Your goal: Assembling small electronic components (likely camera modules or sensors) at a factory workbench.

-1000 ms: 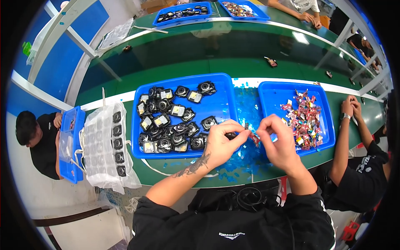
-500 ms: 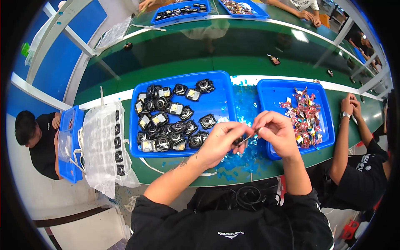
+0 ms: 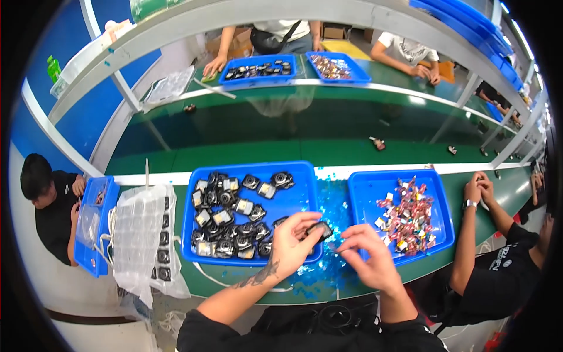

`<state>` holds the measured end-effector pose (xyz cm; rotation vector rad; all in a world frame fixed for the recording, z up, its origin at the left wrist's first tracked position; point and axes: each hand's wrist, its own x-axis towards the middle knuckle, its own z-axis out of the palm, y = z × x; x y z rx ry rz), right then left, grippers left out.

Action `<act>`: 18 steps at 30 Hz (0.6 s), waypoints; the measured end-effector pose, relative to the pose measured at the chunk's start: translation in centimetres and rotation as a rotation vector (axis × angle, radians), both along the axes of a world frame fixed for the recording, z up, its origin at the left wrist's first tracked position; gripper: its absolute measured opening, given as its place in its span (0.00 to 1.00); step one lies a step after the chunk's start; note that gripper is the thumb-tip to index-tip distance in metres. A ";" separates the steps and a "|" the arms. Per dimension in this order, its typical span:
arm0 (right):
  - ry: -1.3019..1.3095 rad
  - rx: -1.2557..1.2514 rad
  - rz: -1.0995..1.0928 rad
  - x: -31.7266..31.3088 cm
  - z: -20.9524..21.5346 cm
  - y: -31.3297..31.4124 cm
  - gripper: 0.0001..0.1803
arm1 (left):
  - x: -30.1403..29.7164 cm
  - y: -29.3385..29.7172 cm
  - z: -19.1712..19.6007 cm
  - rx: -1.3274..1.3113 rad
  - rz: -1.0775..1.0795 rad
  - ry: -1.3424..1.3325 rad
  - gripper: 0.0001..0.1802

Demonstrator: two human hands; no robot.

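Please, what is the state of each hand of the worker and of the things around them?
Left hand: closed on a module
Module: held, not in a tray
Right hand: fingers bent, not touching the module
Module tray: partly filled
Parts tray: partly filled with reddish parts
White tray: partly filled, right side
Blue scraps: scattered

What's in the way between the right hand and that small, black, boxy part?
Nothing I can see: the bare right hand is apart from the small, black, boxy part in the bare left hand, with an open gap between. Shiny, flat blue scraps lie below.
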<state>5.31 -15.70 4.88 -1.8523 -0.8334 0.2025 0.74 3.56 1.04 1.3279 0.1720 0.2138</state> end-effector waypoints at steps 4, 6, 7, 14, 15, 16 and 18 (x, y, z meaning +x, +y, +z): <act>0.270 0.019 -0.037 -0.3 -0.3 1.2 0.04 | -0.5 0.7 -0.2 0.410 -0.190 -0.100 0.16; 0.327 0.080 -0.062 -0.6 -1.4 1.2 0.04 | -0.5 0.3 0.0 0.448 -0.231 -0.053 0.21; 0.386 0.138 -0.075 -0.5 -1.9 1.2 0.04 | -0.4 -0.2 -0.1 0.177 -0.222 -0.041 0.22; 0.642 0.584 -0.089 0.1 -2.9 2.6 0.06 | -0.8 -1.3 -0.7 -0.165 -0.118 -0.213 0.27; 0.684 0.583 -0.069 0.1 -2.9 2.8 0.06 | -0.9 -1.3 -0.8 -0.146 -0.079 -0.162 0.24; 0.696 0.579 -0.075 0.1 -2.9 2.7 0.06 | -1.0 -1.1 -0.9 -0.127 -0.036 -0.109 0.21; 0.450 0.461 -0.130 0.3 -2.9 2.8 0.05 | -0.1 -0.6 -0.9 -0.245 -0.051 -0.026 0.19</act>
